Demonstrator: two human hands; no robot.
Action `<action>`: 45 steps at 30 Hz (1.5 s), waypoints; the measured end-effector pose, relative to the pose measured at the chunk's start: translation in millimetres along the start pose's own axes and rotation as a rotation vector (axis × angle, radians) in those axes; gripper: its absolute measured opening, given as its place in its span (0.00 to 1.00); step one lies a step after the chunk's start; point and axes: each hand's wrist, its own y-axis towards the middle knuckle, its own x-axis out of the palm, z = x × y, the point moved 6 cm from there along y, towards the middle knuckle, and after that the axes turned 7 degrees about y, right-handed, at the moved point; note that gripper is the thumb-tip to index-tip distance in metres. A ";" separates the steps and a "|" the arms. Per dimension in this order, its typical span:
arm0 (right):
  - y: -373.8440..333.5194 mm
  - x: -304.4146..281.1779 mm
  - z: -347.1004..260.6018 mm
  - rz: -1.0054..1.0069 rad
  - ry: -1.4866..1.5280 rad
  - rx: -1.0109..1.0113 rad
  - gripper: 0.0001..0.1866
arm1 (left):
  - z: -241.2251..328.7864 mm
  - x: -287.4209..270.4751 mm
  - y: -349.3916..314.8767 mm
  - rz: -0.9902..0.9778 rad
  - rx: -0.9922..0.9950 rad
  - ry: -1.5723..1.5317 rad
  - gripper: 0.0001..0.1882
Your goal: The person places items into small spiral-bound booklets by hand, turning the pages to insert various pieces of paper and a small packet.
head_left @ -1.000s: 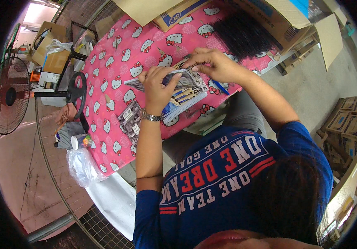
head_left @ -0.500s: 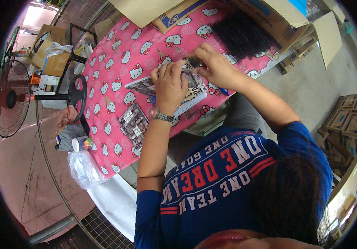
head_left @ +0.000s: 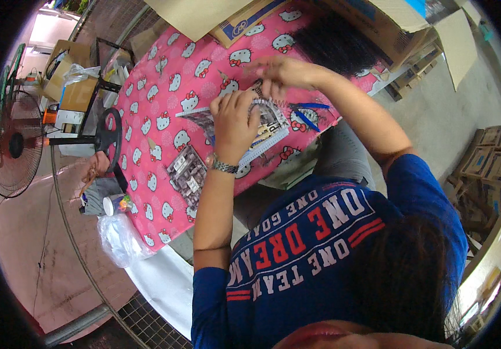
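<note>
My left hand is closed over a spiral-bound notebook with a dark grey patterned cover, pinning it on the pink table. A thin dark spiral wire runs along the notebook's far edge and sticks out past its right end. Just above that wire is my right hand, its fingers spread toward the left and slightly blurred; the lower fingers come close to the wire, though contact is hard to make out. Blue-handled pliers lie to the right of the notebook. Another patterned notebook rests left of my left wrist.
A heap of black spiral wires lies at the far right of the table, beside an open cardboard box. Another carton stands at the far edge. A fan and a plastic bag are at left; stacked cartons at right.
My right hand has shifted left and away from me, its fingers opening out. The wire's end and the pliers' handles now show more fully. My left hand stays on the notebook.
</note>
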 end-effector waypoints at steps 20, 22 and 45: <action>-33.2 10.8 -19.3 -0.245 0.233 -0.341 0.24 | -15.2 -18.9 -23.9 0.122 -0.170 0.019 0.20; -50.8 22.6 -10.4 -0.329 0.424 -0.274 0.25 | -14.4 -18.3 -20.6 0.112 -0.177 0.017 0.20; -33.0 7.3 -20.6 -0.084 -0.043 -0.175 0.20 | -16.0 -23.2 -22.1 0.102 -0.136 -0.009 0.21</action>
